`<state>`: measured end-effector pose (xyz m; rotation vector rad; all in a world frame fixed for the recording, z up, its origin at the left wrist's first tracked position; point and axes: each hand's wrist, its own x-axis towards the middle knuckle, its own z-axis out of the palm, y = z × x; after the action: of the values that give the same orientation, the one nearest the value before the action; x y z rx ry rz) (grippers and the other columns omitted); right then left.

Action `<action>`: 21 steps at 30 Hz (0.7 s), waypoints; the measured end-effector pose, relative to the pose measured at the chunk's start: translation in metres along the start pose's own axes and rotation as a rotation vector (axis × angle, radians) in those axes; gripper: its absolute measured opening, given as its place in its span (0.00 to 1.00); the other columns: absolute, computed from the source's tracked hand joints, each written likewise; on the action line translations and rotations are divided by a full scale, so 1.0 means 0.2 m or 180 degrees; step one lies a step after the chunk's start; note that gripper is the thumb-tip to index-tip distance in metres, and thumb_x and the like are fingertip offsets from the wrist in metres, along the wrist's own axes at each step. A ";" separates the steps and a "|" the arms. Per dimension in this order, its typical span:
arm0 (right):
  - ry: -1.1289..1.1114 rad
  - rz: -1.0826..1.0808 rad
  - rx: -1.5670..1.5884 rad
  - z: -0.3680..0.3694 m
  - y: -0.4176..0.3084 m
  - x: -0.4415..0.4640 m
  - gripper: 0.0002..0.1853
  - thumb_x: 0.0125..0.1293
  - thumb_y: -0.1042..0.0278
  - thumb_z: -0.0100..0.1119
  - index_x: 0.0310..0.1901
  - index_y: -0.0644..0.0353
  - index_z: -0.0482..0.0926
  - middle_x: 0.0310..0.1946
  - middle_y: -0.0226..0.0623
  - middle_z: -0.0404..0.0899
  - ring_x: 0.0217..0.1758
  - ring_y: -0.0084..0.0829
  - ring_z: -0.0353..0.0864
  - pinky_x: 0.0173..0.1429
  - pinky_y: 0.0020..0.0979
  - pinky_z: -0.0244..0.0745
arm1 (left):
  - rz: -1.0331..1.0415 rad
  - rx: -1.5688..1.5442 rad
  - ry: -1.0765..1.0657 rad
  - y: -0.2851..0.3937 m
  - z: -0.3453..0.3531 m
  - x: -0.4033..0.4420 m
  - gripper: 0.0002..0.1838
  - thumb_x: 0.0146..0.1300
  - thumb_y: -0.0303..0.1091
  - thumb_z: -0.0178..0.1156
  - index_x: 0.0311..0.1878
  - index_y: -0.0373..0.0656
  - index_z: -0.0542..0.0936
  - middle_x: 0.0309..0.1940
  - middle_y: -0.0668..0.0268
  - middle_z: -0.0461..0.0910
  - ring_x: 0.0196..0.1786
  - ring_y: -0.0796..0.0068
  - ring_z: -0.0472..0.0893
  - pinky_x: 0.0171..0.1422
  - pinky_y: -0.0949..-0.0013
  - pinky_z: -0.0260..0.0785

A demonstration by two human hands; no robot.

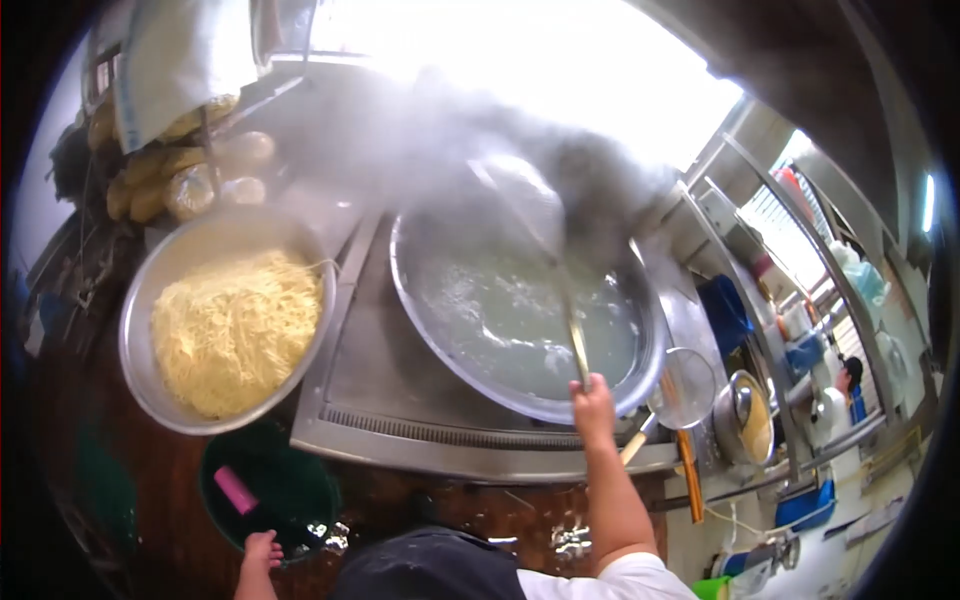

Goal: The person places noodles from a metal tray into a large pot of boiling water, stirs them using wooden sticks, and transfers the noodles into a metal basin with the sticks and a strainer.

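Note:
My right hand [594, 407] grips the long handle of a large mesh strainer [520, 205]. Its head is at the far side of a big metal pot [470, 375], partly blurred by steam. Cloudy, bubbling water [500, 320] fills the pot. My left hand [262, 549] hangs low on the left with its fingers loosely bent and apart, holding nothing. Close to it is a dark green tub [290, 490] of water with a pink cylindrical object [235, 490] in it. Above the tub, a metal bowl [160, 405] holds a heap of yellow noodles [235, 335].
The pot is set in a steel stove counter [365, 400]. Right of it lie a round sieve [685, 390], a wooden handle [690, 475] and a metal bowl [755, 425]. Shelves stand farther right, with a person [853, 385] beyond. Wrapped packages [165, 185] are stacked back left. The floor is wet.

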<state>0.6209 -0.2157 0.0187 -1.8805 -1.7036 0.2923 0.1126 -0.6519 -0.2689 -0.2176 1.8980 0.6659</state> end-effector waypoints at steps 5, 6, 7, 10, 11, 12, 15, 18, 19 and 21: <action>0.0671 0.0300 -0.0402 -0.18 0.77 0.42 0.19 0.63 0.61 0.61 0.47 0.70 0.74 0.43 0.57 0.80 0.48 0.51 0.81 0.51 0.46 0.73 | -0.0148 0.0228 0.0302 0.12 0.04 -0.10 0.16 0.65 0.43 0.57 0.51 0.46 0.74 0.32 0.62 0.77 0.27 0.67 0.78 0.28 0.60 0.71; 0.0369 0.0620 -0.0436 -0.26 0.85 0.53 0.21 0.61 0.61 0.62 0.48 0.72 0.74 0.44 0.58 0.80 0.48 0.49 0.81 0.51 0.44 0.73 | -0.0159 0.0279 0.0295 0.14 0.06 -0.13 0.16 0.65 0.43 0.57 0.50 0.46 0.74 0.31 0.63 0.77 0.27 0.68 0.78 0.27 0.61 0.71; 0.0403 0.0773 -0.0603 -0.29 0.94 0.62 0.21 0.62 0.62 0.62 0.47 0.72 0.74 0.44 0.59 0.80 0.48 0.50 0.82 0.51 0.44 0.73 | -0.0173 0.0337 0.0294 0.17 0.08 -0.17 0.15 0.65 0.42 0.57 0.50 0.45 0.74 0.30 0.63 0.78 0.27 0.69 0.78 0.27 0.62 0.71; 0.0105 0.1340 -0.0721 -0.30 1.06 0.71 0.19 0.63 0.64 0.61 0.46 0.74 0.74 0.40 0.61 0.80 0.45 0.51 0.82 0.49 0.44 0.75 | -0.0014 0.0684 0.0179 0.29 0.21 -0.29 0.13 0.65 0.41 0.58 0.47 0.44 0.76 0.29 0.65 0.78 0.26 0.73 0.78 0.25 0.67 0.71; -0.0129 0.1060 -0.1093 -0.27 1.16 0.73 0.17 0.63 0.64 0.61 0.43 0.73 0.74 0.35 0.59 0.81 0.36 0.53 0.84 0.40 0.46 0.77 | 0.0116 0.0752 0.0147 0.35 0.26 -0.34 0.12 0.65 0.41 0.58 0.45 0.44 0.77 0.28 0.66 0.78 0.25 0.75 0.78 0.25 0.69 0.70; -0.0493 0.1205 -0.1058 -0.23 1.19 0.74 0.16 0.63 0.64 0.60 0.42 0.72 0.74 0.32 0.57 0.81 0.33 0.51 0.84 0.36 0.45 0.77 | 0.0236 0.0802 0.0111 0.39 0.32 -0.38 0.11 0.65 0.40 0.58 0.43 0.43 0.77 0.28 0.67 0.78 0.25 0.76 0.77 0.24 0.71 0.70; -0.1638 0.1546 -0.0753 -0.15 0.90 0.69 0.13 0.63 0.66 0.59 0.39 0.69 0.73 0.20 0.47 0.78 0.15 0.38 0.79 0.16 0.40 0.73 | 0.0391 0.0657 0.0014 0.44 0.44 -0.37 0.12 0.65 0.40 0.59 0.43 0.42 0.78 0.30 0.68 0.79 0.26 0.78 0.78 0.24 0.72 0.69; -0.2407 0.1974 -0.0296 -0.03 0.83 0.68 0.13 0.63 0.65 0.60 0.40 0.67 0.73 0.19 0.39 0.75 0.15 0.32 0.75 0.16 0.38 0.72 | 0.0418 0.0644 -0.0049 0.44 0.52 -0.39 0.13 0.65 0.41 0.59 0.44 0.41 0.78 0.30 0.68 0.79 0.27 0.78 0.78 0.25 0.73 0.70; -0.2536 0.1976 -0.0321 -0.01 0.80 0.67 0.12 0.64 0.65 0.60 0.40 0.64 0.72 0.18 0.36 0.72 0.14 0.29 0.72 0.16 0.37 0.71 | 0.0407 0.0615 -0.0063 0.42 0.54 -0.39 0.13 0.65 0.41 0.58 0.44 0.41 0.78 0.30 0.68 0.79 0.27 0.78 0.78 0.25 0.73 0.70; -0.2698 0.2051 0.0006 0.02 0.59 0.54 0.11 0.64 0.64 0.61 0.39 0.60 0.71 0.17 0.30 0.68 0.14 0.25 0.68 0.16 0.34 0.69 | 0.0351 0.0588 -0.0103 0.35 0.55 -0.38 0.13 0.65 0.41 0.59 0.43 0.41 0.78 0.30 0.67 0.79 0.26 0.77 0.78 0.25 0.72 0.70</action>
<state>0.7343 -0.1133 -0.0265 -2.4491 -1.4540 1.5123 0.2010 -0.5453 -0.2081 0.0155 1.9374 0.5594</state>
